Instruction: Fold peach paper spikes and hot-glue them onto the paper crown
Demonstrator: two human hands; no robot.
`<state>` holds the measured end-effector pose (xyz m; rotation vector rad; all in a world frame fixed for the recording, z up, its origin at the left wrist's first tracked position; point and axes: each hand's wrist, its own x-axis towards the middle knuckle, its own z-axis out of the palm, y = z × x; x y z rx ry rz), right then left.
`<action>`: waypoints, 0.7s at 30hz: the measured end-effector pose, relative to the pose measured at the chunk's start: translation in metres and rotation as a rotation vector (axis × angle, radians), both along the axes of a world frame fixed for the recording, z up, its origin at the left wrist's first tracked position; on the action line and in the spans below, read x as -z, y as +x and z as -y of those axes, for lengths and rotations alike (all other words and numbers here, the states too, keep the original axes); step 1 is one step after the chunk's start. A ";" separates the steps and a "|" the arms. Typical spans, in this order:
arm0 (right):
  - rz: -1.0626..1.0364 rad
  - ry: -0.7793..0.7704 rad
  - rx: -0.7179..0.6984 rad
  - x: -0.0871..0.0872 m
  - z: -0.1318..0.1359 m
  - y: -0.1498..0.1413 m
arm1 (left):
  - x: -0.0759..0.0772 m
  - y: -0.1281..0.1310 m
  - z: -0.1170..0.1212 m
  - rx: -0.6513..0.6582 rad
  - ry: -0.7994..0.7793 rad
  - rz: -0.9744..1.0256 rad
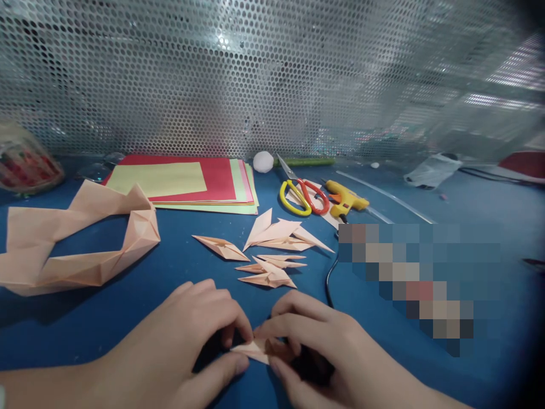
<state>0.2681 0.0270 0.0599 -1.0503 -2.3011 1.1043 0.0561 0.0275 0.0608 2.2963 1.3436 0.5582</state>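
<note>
My left hand (191, 335) and my right hand (323, 352) meet low in the middle of the view. Both pinch a small peach folded paper piece (254, 350) that lies on the blue table (128, 307). Only its pointed middle shows between the fingertips. Just beyond the hands lie several finished peach pointed paper folds (268, 247). A long chain of joined peach paper folds (80, 238) curves across the left side of the table.
A stack of red, yellow and green paper sheets (187, 184) lies at the back. Scissors with yellow and red handles (302, 196) and a yellow glue gun (344, 201) with a black cord sit right of it. A perforated metal screen (255, 74) stands behind.
</note>
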 end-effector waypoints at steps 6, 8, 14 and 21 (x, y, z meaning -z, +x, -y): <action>-0.006 -0.060 0.051 0.001 -0.001 0.000 | 0.001 0.001 -0.001 0.043 0.011 -0.002; -0.005 -0.071 0.047 0.001 -0.001 -0.001 | 0.002 0.000 0.001 0.079 -0.030 0.001; -0.012 -0.146 0.088 -0.001 -0.002 -0.004 | 0.000 0.001 -0.001 0.110 -0.223 -0.034; -0.037 -0.037 0.049 0.005 -0.006 -0.001 | -0.003 0.004 -0.002 0.076 -0.257 -0.023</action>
